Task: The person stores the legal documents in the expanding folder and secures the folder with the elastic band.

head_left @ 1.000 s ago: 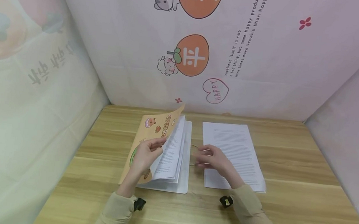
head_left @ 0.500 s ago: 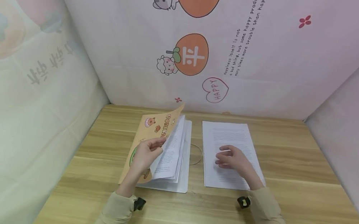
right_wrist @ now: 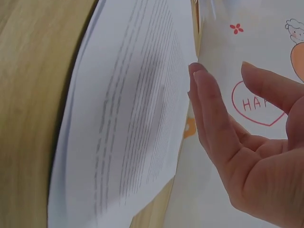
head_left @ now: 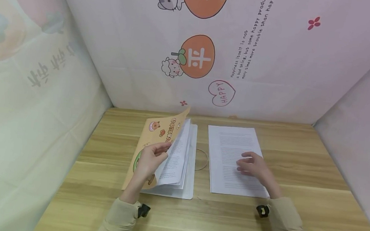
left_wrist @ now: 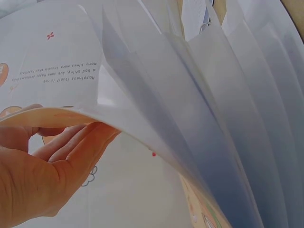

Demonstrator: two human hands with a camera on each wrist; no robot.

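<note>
On the left of the table lies a clear-pocket folder with an orange cartoon cover (head_left: 151, 134). My left hand (head_left: 148, 159) holds this cover part raised near its free edge, thumb and fingers around it. Behind the cover, printed pages (head_left: 176, 163) show, and the left wrist view has several clear pockets (left_wrist: 190, 118) fanned apart. A thin elastic loop (head_left: 207, 159) sticks out from the folder's right edge. Right of it lies a stack of printed sheets (head_left: 232, 142). Above this stack my right hand (head_left: 256, 167) hovers with relaxed, slightly bent fingers, holding nothing.
A wooden table (head_left: 174, 222) carries everything. White printed cloth (head_left: 267, 93) walls it off at the back, and further cloth stands at the left and right. Each wrist wears a small black camera, such as the one at my right cuff (head_left: 262, 211).
My right hand has moved right, from the elastic loop beside the folder to above the stack of sheets. The left hand and the raised cover have stayed in place.
</note>
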